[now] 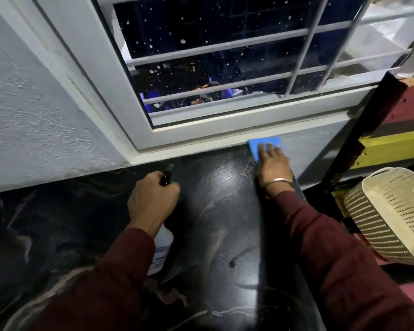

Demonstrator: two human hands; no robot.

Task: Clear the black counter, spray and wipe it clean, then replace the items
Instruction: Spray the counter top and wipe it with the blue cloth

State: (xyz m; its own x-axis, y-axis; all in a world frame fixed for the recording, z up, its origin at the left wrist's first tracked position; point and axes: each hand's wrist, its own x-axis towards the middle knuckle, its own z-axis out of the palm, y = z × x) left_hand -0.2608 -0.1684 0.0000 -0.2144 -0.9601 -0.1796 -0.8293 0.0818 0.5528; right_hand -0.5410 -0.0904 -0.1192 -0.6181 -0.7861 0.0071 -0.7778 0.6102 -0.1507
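I am pressing the cloth flat with my right hand, fingers spread, at the counter's far edge below the window. It is likely soft and light; palm pressure suffices. My left hand is gripping the bottle at its neck, probably light.

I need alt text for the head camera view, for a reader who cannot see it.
A right hand presses a blue cloth on the black counter below a window, while the left hand holds a spray bottle.
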